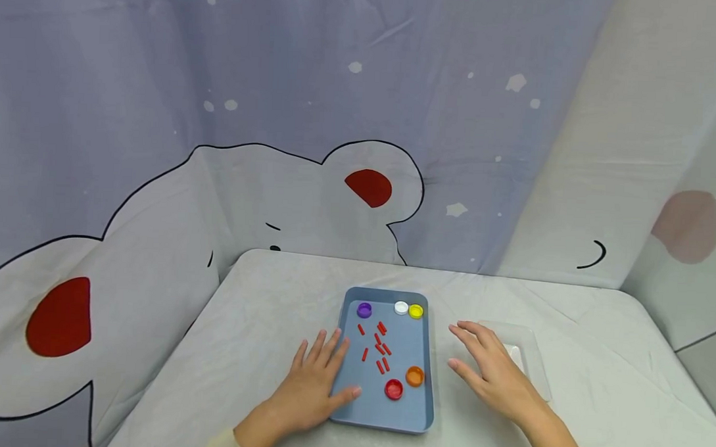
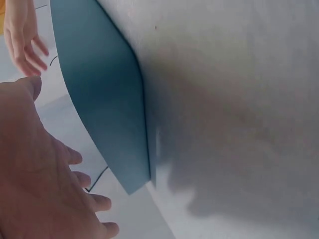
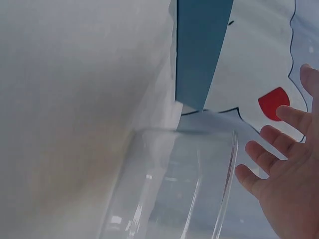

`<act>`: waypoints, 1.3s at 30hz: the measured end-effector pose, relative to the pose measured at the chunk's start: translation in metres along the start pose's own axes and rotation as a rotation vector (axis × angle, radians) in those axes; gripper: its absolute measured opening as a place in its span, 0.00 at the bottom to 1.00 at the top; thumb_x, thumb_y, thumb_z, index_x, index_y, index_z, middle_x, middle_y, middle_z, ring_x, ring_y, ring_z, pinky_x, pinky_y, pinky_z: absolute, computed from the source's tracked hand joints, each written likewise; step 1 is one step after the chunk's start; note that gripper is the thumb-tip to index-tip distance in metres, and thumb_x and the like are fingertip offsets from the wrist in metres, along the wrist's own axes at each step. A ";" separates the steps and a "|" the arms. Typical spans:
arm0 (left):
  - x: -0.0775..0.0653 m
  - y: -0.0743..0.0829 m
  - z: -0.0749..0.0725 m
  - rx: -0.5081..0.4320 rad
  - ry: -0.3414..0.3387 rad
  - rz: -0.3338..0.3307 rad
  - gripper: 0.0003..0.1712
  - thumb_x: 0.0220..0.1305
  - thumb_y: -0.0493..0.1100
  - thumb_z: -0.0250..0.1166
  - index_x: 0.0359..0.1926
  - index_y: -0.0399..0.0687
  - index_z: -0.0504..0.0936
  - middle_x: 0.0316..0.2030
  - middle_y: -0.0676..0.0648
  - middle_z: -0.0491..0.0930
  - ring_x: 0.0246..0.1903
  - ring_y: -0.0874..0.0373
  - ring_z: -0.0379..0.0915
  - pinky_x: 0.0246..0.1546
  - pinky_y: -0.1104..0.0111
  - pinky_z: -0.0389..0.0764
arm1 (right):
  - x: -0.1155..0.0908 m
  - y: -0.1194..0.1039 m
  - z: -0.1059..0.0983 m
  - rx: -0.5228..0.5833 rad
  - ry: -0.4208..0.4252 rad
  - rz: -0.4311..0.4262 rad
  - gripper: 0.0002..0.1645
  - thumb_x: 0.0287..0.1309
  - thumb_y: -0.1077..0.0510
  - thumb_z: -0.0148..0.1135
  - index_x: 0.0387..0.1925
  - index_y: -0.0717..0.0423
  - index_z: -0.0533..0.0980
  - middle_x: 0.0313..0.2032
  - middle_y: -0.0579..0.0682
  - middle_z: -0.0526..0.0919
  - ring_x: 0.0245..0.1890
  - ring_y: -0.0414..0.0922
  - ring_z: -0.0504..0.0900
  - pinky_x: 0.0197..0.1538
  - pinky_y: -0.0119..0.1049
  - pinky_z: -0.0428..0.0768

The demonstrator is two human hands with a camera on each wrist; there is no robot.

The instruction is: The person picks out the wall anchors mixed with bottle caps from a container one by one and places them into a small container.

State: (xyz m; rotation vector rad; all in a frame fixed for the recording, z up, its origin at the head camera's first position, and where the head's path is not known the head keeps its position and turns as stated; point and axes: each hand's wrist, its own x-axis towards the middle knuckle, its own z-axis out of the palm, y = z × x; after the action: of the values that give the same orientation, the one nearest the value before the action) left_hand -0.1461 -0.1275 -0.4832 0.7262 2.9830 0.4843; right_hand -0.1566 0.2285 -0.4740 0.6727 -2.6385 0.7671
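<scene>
A blue-grey tray lies on the cloth-covered table. Several short red sticks are scattered over its middle. Round shallow caps sit inside: purple at the far left, white and yellow at the far right, orange and red near the front. My left hand, fingers spread, is over the tray's left rim; whether it touches is unclear. To the right of the tray, my right hand hovers with loosely extended fingers, holding nothing, partly covering a clear plastic box.
White cloth covers the table, whose far edge meets a printed curtain with bear drawings. More of this fabric rises at the left and right sides. In the right wrist view, the clear box's tall walls stand near the tray.
</scene>
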 end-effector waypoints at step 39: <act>-0.010 0.009 0.026 0.091 -0.009 -0.054 0.52 0.67 0.76 0.51 0.79 0.48 0.58 0.79 0.39 0.49 0.78 0.35 0.41 0.71 0.36 0.46 | 0.041 -0.025 0.050 0.244 -0.216 -0.012 0.30 0.69 0.42 0.61 0.64 0.55 0.76 0.54 0.52 0.77 0.49 0.51 0.80 0.55 0.46 0.80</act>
State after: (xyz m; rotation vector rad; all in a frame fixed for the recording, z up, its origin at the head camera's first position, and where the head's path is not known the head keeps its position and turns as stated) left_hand -0.1302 -0.1171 -0.5057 0.6494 3.0243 0.3430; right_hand -0.1858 0.1674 -0.4871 0.8799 -2.7535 1.0805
